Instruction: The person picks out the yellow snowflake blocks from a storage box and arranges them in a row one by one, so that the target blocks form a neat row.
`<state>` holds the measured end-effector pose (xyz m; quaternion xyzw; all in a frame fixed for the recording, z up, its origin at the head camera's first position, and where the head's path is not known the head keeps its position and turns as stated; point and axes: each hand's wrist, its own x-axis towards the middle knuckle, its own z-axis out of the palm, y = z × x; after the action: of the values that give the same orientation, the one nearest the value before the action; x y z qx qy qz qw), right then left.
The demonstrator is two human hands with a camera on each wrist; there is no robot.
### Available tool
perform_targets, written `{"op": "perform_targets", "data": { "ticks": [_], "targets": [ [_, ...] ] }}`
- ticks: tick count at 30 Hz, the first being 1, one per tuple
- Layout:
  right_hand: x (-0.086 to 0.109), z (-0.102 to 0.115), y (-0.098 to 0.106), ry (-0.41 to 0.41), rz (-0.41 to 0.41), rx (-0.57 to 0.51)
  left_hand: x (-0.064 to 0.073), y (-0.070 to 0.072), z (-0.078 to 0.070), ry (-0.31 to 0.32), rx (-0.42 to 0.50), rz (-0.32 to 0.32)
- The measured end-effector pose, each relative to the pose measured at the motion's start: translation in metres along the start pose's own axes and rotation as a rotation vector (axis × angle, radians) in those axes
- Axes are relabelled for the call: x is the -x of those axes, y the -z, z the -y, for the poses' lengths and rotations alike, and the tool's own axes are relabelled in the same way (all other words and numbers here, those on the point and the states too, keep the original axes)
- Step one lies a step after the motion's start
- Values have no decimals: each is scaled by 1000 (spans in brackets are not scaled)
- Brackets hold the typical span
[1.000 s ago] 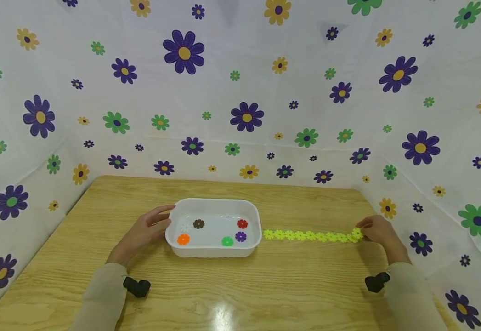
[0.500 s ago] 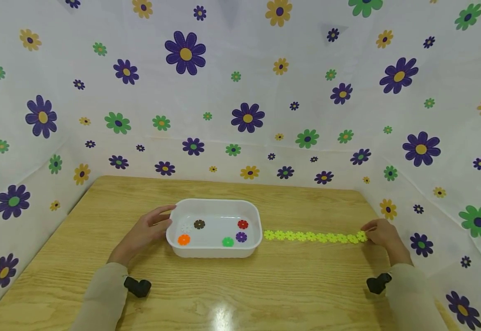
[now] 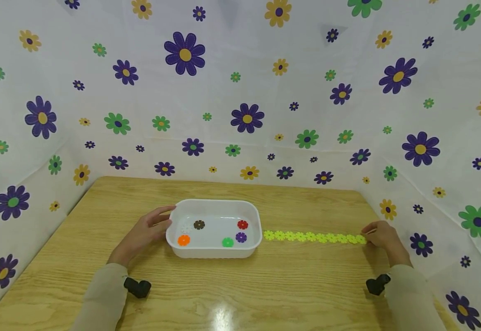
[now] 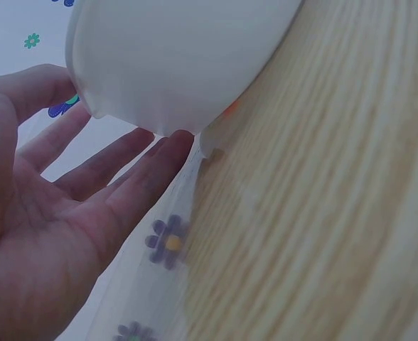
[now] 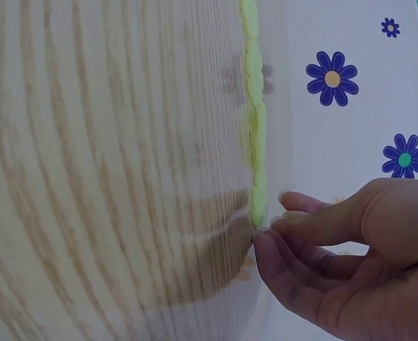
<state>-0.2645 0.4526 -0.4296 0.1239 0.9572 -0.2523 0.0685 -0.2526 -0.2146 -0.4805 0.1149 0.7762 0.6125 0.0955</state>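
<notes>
In the head view my left hand (image 3: 144, 234) is at the left end of a white plastic tray (image 3: 213, 253). Its fingers lie fairly straight against the tray's end wall, as the left wrist view also shows. To the right of the tray, a row of yellow-green flower-shaped interlocking discs (image 3: 311, 236) stretches across the table. At the row's far right end my right hand (image 3: 384, 235) pinches the last yellow disc (image 3: 361, 239) between thumb and fingertips. The right wrist view shows this row edge-on, low along the tabletop, with the fingertips right at its end.
Inside the tray lie several single discs: orange (image 3: 183, 240), clear, brown (image 3: 199, 225), green (image 3: 228, 242), purple (image 3: 241, 237) and red (image 3: 242, 225). The wooden table (image 3: 240, 289) meets a flower-print cloth (image 3: 223, 92) at the back and sides.
My right hand has moved slightly right and down with the last yellow disc, which went from tilted up and overlapping to lying in line with the row. My left hand stays on the tray.
</notes>
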Motion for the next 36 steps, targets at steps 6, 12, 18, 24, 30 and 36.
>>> {"op": "perform_targets", "data": {
  "ticks": [6, 12, 18, 24, 30, 36],
  "targets": [
    [4, 5, 2, 6, 6, 15, -3, 0, 1, -1, 0, -1],
    [7, 13, 5, 59, 4, 45, -3, 0, 0, -5, -5, 3],
    [7, 23, 7, 175, -2, 90, -4, 0, 1, 4, 9, -4],
    [8, 39, 4, 226, 13, 96, -4, -1, 3, 22, 0, -7],
    [12, 61, -5, 289, -1, 81, -2, -2, 3, 26, -20, -18],
    [15, 83, -9, 359, -8, 95, -2, -2, 2, -1, -16, -8]
  ]
}}
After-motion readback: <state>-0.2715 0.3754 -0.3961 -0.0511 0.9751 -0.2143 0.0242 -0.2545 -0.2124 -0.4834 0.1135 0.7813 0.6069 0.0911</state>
